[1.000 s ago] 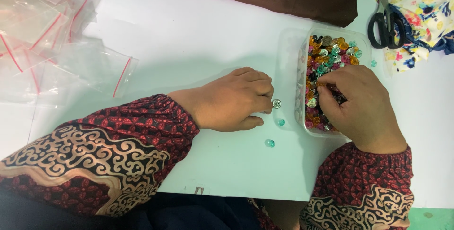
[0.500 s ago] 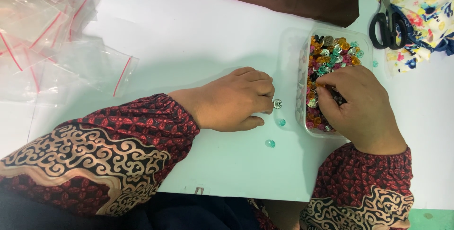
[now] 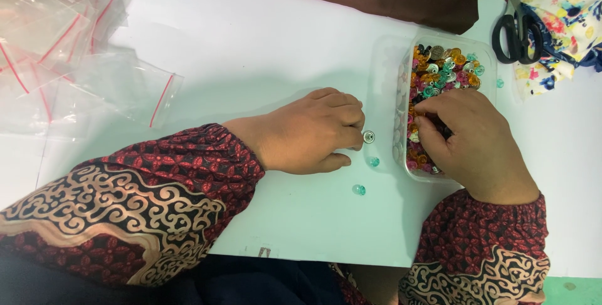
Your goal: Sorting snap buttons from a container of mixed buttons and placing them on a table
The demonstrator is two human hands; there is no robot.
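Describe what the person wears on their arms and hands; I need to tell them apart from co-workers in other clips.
Both arms wear long sleeves of the same fabric: a dark red ground with a small black flower-like print, and broad black bands with cream scrollwork. The left sleeve and right sleeve gather at the wrists. The left hand and right hand are bare; no gloves, rings or watch show.

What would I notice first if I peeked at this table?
Probably the clear plastic box at the right, heaped with colourful buttons, where the right hand is digging. Beside it the left hand rests curled on the white table, with a silver button at its fingertips and two teal beads loose nearby. Black scissors lie on flowery cloth in the top right corner.
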